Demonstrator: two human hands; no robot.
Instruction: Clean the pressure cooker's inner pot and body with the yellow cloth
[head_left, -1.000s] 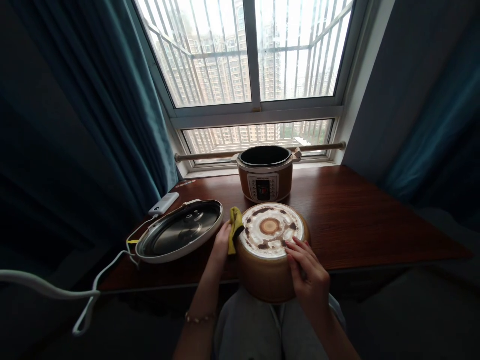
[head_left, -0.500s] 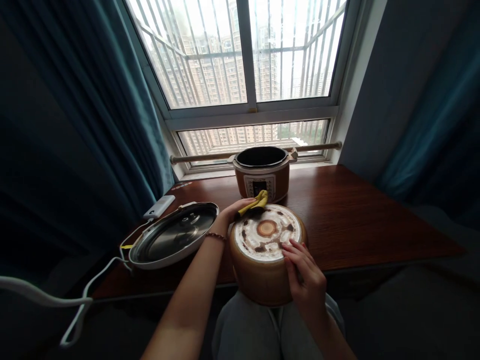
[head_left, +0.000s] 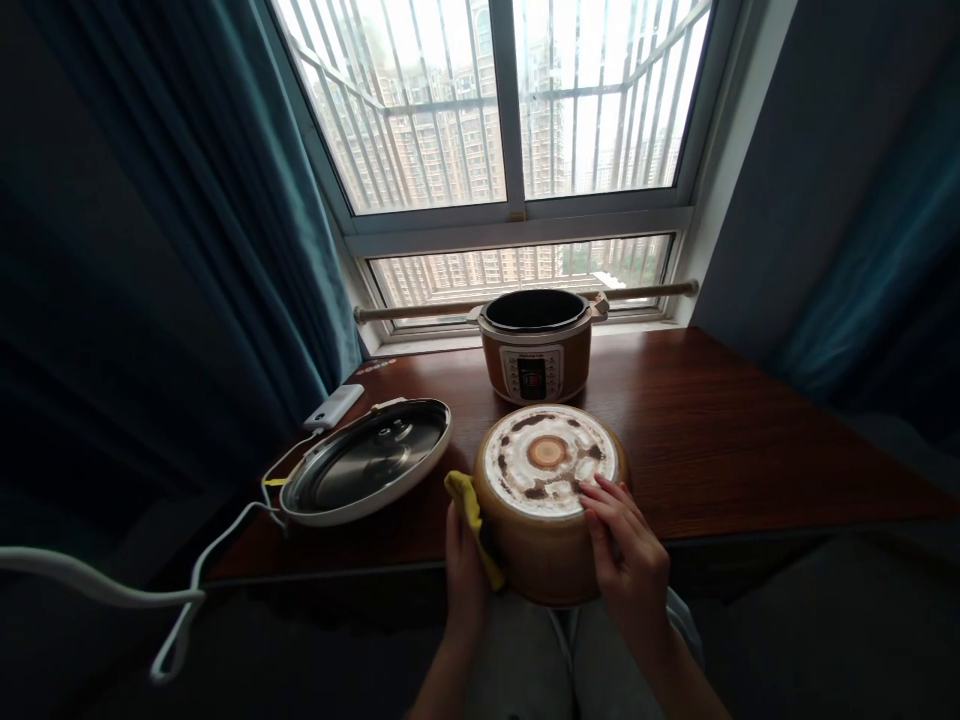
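An upturned brown inner pot with a stained whitish bottom rests against my lap at the table's near edge. My left hand presses a yellow cloth against the pot's left side, fingers closed on the cloth. My right hand grips the pot's right side, fingertips on the rim of the bottom.
A brown electric cooker body stands open by the window. A metal lid lies left on the wooden table, beside a white power bank and a white cable. Teal curtains hang on both sides.
My left hand has brought the cloth from the far rim of the pot round and down to its near left side. The right hand has kept its hold.
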